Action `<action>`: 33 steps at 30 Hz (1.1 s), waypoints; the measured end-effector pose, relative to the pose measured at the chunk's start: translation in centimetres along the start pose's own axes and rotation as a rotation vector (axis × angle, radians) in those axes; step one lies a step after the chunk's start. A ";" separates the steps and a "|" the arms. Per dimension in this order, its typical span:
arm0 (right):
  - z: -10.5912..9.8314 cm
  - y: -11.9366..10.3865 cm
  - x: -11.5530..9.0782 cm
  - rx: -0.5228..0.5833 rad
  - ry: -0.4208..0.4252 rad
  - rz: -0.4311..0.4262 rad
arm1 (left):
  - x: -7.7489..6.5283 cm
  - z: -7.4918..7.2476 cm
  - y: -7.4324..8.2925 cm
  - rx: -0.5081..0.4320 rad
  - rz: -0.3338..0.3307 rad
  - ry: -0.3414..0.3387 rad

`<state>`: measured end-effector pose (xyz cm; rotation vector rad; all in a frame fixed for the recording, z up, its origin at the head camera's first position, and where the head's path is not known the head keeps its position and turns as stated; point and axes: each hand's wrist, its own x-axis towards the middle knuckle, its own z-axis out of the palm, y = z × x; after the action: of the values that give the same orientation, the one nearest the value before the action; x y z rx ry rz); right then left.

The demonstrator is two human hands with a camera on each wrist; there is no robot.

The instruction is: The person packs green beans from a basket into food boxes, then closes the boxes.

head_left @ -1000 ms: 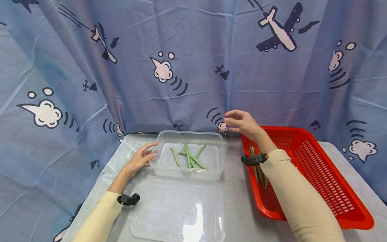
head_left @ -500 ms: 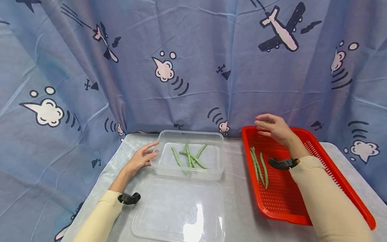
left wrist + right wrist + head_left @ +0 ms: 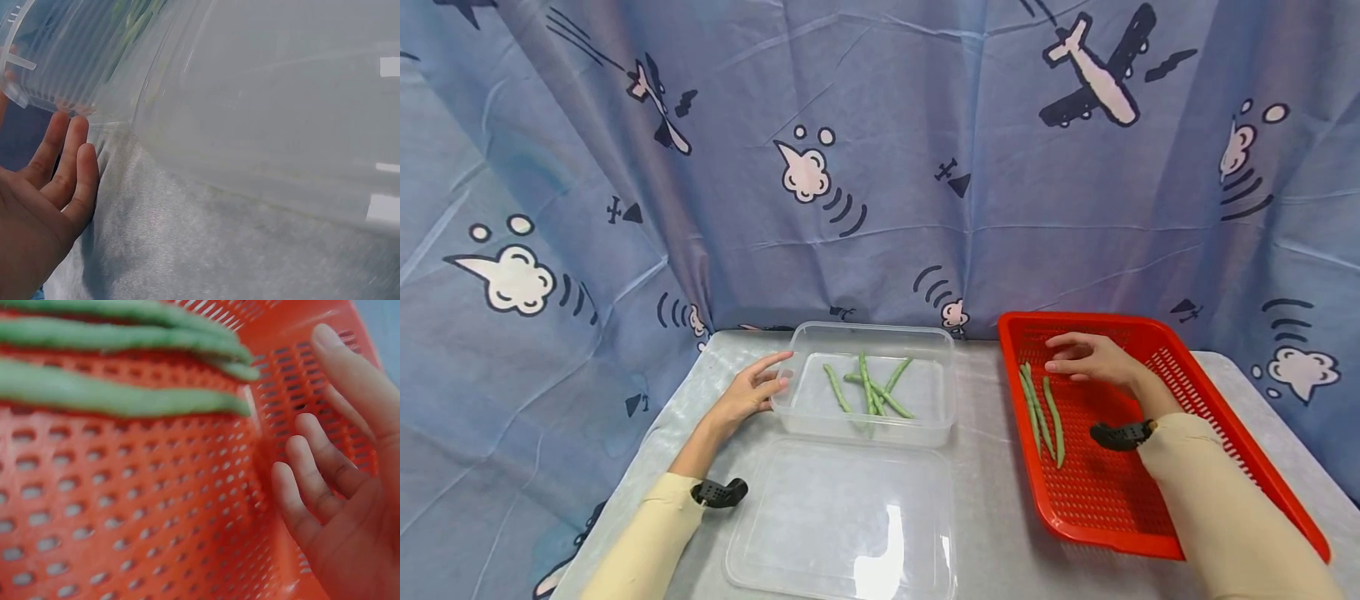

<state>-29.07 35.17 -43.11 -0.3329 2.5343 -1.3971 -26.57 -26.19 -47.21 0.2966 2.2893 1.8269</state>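
head view alone pairs the left hand (image 3: 749, 393), fingers apart against the clear box (image 3: 917, 432), with the right hand (image 3: 1096, 360), likewise parted near slender beans (image 3: 1057, 422) in the perforated red basket (image 3: 1105, 493).

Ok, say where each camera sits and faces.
Head: worn there, facing forward-down at box and basket; left hand, right hand, sleeves show.
Left wrist: on that wrist, facing the lid and box; left hand shows.
Right wrist: on that wrist, facing basket and beans; right hand shows.
Head and right wrist both show the basket.

Container (image 3: 925, 433) left of basket (image 3: 1097, 500), beans (image 3: 1056, 421) in both
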 end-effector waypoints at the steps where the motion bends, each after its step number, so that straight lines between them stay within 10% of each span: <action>1: 0.1 0.3 0.0 -0.018 -0.012 0.002 | 0.0 0.0 0.0 0.002 0.002 -0.001; 11: 0.7 1.8 0.2 -0.237 -0.119 -0.025 | 0.1 0.1 0.0 0.008 0.006 -0.016; 33: 1.5 1.4 0.2 -0.001 -0.140 -0.071 | 0.1 0.0 0.0 -0.017 0.013 -0.014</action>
<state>-28.95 34.67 -45.07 -0.5072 2.4319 -1.3471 -26.63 -26.21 -47.20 0.3211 2.2669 1.8438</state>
